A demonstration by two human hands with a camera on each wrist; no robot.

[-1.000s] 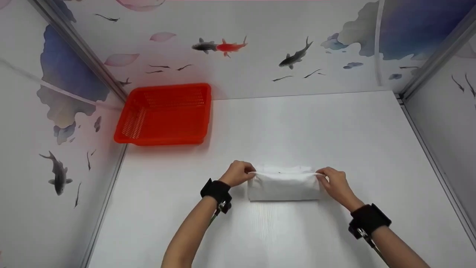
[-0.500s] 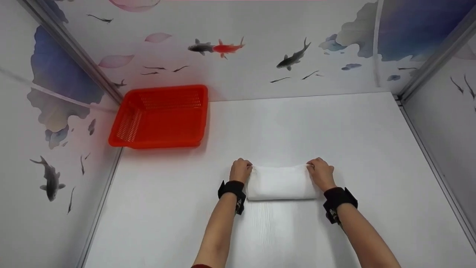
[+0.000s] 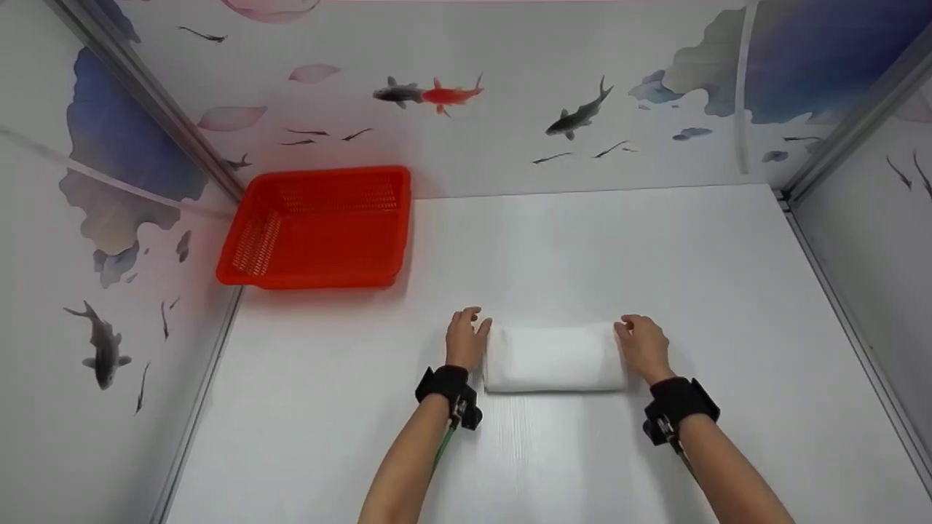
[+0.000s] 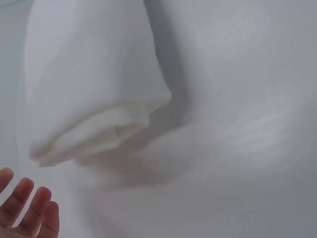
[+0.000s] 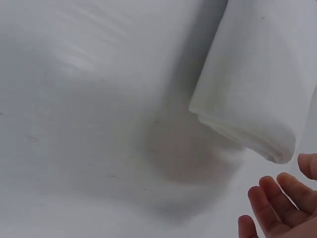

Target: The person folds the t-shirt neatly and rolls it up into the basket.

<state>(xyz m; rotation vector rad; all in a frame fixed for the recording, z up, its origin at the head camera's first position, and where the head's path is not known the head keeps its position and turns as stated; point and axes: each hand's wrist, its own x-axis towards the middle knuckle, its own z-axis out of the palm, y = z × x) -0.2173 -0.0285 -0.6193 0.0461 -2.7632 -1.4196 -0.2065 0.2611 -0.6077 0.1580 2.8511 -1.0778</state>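
A white folded cloth (image 3: 555, 359) lies flat on the white table as a neat rectangle; its layered end folds show in both wrist views. Beside its left end is my left hand (image 3: 466, 340), fingers loosely bent and parted, holding nothing. In the left wrist view the fingertips (image 4: 42, 196) are apart from the cloth (image 4: 94, 74). At the other end my right hand (image 3: 644, 347) stands just off the far right corner with relaxed fingers. The right wrist view shows a gap between that hand (image 5: 290, 203) and the cloth (image 5: 252, 74).
A red plastic basket (image 3: 328, 251) with perforated sides stands at the table's back left corner. White walls (image 3: 502, 145) printed with fish and petals enclose the table (image 3: 582, 255) at the back and both sides. Each wrist wears a black strap (image 3: 681, 407) with a cable.
Both hands pinched the cloth's far edge and drew it away from me into a smooth fold. They have since let go and moved slightly apart, while the cloth lies flat.
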